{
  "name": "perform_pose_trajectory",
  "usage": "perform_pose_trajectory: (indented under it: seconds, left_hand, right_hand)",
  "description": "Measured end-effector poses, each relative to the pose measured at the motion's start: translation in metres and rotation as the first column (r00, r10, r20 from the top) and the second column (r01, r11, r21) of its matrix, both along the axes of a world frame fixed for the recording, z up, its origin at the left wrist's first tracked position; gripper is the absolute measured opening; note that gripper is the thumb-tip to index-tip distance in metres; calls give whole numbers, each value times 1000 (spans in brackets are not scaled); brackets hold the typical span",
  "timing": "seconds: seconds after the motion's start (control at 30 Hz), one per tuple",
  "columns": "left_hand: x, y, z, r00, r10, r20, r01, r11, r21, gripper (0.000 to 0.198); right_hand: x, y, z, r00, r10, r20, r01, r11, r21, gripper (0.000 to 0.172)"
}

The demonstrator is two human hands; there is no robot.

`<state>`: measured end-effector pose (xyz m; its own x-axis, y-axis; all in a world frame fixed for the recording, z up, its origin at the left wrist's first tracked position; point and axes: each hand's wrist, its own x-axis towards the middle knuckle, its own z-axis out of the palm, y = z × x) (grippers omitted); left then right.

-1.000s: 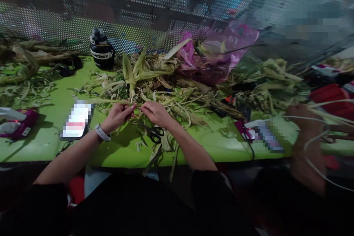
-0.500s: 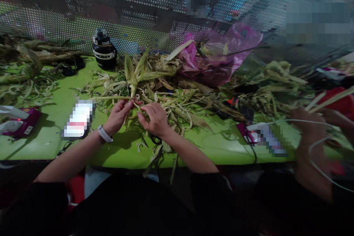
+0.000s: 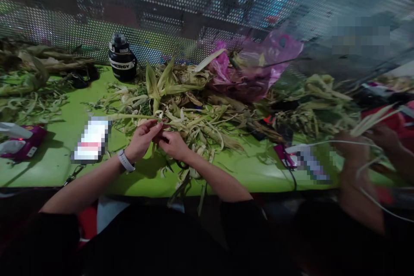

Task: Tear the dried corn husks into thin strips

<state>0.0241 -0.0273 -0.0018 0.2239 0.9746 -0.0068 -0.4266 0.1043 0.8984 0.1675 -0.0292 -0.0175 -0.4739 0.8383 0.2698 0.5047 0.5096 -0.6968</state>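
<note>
A pale green corn husk (image 3: 156,89) with its leaves splayed upward stands in front of my hands, its narrow base down at my fingertips. My left hand (image 3: 144,138), with a white watch band on the wrist, is closed on the base of this husk. Right against it, my right hand (image 3: 174,144) has its fingers curled together at the same spot. What its fingertips pinch is hidden behind them. Shredded husk strips (image 3: 207,127) lie around both hands on the green table (image 3: 136,183).
A phone (image 3: 92,140) on a chain lies left, near a purple box (image 3: 24,142). Behind are a black bottle (image 3: 122,58), a pink plastic bag (image 3: 252,69) and a perforated metal screen (image 3: 181,4). At right, a co-worker's hands (image 3: 352,138) hold husk strips, with a white cable crossing.
My right hand has drawn in toward my left, and its fingers have curled closed. My left hand has shifted slightly right. The co-worker's hands and strips have moved a little.
</note>
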Motion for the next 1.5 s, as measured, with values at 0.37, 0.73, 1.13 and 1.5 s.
perform_pose_trajectory:
  seconds: [0.37, 0.73, 1.13, 1.5]
  left_hand:
    - [-6, 1, 3, 997, -20, -75, 21, 1000, 9, 38]
    - [-5, 1, 9, 999, -35, 12, 35, 999, -16, 36]
    - [-12, 5, 15, 991, 24, -130, -26, 1000, -8, 39]
    - [-7, 0, 5, 932, -240, -273, 246, 969, -11, 45]
  right_hand:
    - [3, 3, 1, 972, 210, -102, -225, 958, -179, 24]
    - [3, 2, 8, 965, 249, -80, -260, 945, -199, 25]
    - [15, -12, 29, 988, 146, -44, -145, 989, 26, 33]
    - [25, 9, 27, 937, -267, -225, 307, 937, 168, 32]
